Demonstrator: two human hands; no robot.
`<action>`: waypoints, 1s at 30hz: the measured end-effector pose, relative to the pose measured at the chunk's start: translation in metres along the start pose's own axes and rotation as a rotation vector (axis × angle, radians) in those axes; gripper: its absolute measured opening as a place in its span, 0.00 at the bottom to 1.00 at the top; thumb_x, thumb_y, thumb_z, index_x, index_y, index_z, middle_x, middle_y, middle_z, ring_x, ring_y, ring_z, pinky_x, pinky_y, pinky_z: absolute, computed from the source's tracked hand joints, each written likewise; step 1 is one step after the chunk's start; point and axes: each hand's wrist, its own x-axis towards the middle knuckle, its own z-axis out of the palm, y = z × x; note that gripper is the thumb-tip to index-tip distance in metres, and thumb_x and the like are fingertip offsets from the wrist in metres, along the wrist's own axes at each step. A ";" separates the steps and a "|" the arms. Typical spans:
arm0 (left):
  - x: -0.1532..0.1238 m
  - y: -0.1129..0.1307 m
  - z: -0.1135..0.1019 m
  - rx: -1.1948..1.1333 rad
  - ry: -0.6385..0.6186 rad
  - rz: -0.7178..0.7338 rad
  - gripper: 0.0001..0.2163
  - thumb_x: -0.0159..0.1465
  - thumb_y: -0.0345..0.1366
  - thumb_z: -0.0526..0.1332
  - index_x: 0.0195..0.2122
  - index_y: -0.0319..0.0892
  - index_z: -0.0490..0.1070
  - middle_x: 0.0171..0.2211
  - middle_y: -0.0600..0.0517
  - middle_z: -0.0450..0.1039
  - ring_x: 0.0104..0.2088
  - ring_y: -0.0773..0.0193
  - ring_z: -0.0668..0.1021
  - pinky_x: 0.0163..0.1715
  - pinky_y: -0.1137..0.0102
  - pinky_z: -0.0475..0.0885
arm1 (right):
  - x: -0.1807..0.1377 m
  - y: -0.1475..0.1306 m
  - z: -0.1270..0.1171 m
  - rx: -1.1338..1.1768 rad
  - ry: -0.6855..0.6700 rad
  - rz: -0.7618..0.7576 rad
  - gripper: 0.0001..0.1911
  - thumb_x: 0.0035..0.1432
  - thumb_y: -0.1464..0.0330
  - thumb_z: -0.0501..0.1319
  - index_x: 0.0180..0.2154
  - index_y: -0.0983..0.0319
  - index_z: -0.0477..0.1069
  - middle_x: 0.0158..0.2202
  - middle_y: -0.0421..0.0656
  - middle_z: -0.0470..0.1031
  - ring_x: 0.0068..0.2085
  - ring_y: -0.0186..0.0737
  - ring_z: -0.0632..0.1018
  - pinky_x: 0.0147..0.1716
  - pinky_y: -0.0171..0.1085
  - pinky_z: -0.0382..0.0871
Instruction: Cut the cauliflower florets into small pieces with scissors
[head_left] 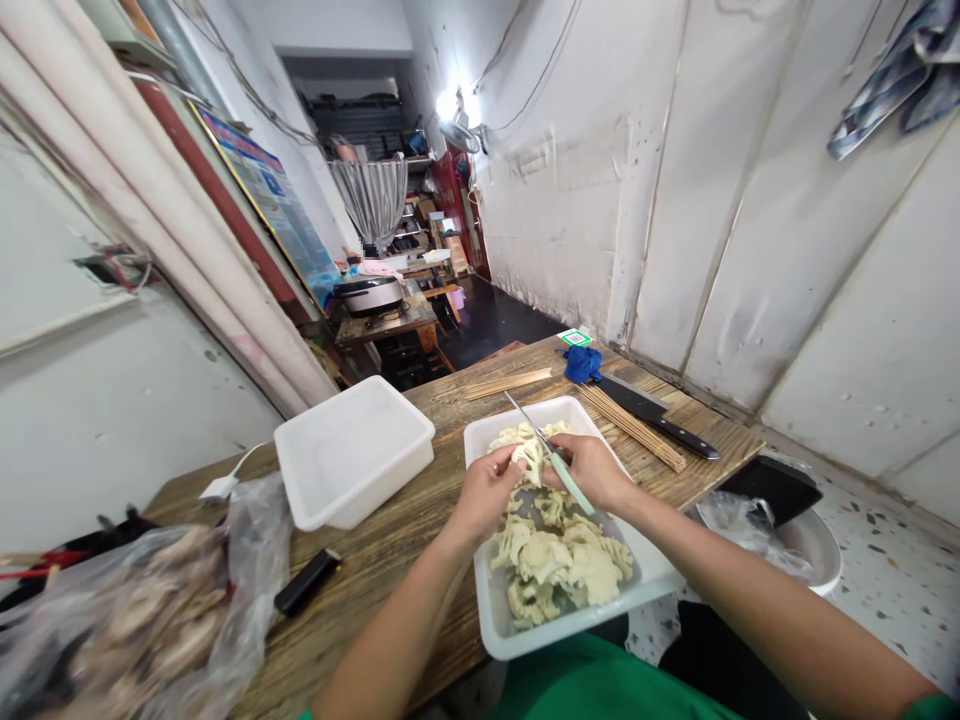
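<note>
My left hand (486,492) pinches a pale cauliflower floret (531,458) above a white plastic tray (484,610). My right hand (592,470) grips a small knife (571,484) with a light green handle. Its narrow blade points up and away, lying close against the floret; whether it cuts in cannot be made out. Beneath both hands, the tray holds cut cauliflower pieces (559,562), heaped at the near end, with more at the far end. The tray rests at the front edge of a wooden table (390,590).
Left of the tray sits a white bin (356,450), beside a plastic bag (172,610) of brownish food and a black object (307,582). A large black-handled knife (660,415), skewers (634,428) and a blue cloth (582,363) lie right. A bucket (821,550) stands beyond the table's right edge.
</note>
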 end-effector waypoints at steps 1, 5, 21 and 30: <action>0.000 0.000 -0.002 -0.042 -0.020 -0.041 0.19 0.57 0.46 0.63 0.45 0.40 0.76 0.43 0.46 0.77 0.43 0.56 0.77 0.46 0.62 0.71 | 0.002 0.001 -0.001 -0.003 -0.013 0.019 0.10 0.42 0.68 0.62 0.31 0.63 0.73 0.22 0.37 0.71 0.26 0.34 0.70 0.25 0.30 0.60; 0.004 -0.001 -0.013 -0.240 -0.069 -0.204 0.20 0.52 0.45 0.68 0.43 0.39 0.76 0.43 0.45 0.77 0.42 0.57 0.78 0.44 0.62 0.73 | 0.010 0.007 -0.010 0.148 -0.136 0.212 0.12 0.41 0.69 0.65 0.33 0.63 0.72 0.19 0.36 0.69 0.22 0.35 0.73 0.22 0.31 0.64; 0.014 -0.005 -0.021 -0.398 0.183 -0.166 0.18 0.53 0.39 0.68 0.44 0.41 0.74 0.45 0.46 0.76 0.44 0.59 0.77 0.50 0.60 0.71 | 0.015 0.008 -0.037 0.046 -0.135 0.332 0.25 0.55 0.46 0.57 0.34 0.63 0.66 0.25 0.44 0.72 0.25 0.39 0.76 0.24 0.34 0.66; 0.017 -0.015 -0.017 -0.094 0.432 0.087 0.21 0.56 0.43 0.64 0.50 0.40 0.72 0.48 0.47 0.75 0.47 0.58 0.76 0.49 0.63 0.70 | -0.044 -0.030 -0.036 -0.358 -0.361 0.052 0.26 0.58 0.44 0.52 0.31 0.61 0.66 0.29 0.47 0.74 0.29 0.43 0.74 0.26 0.35 0.58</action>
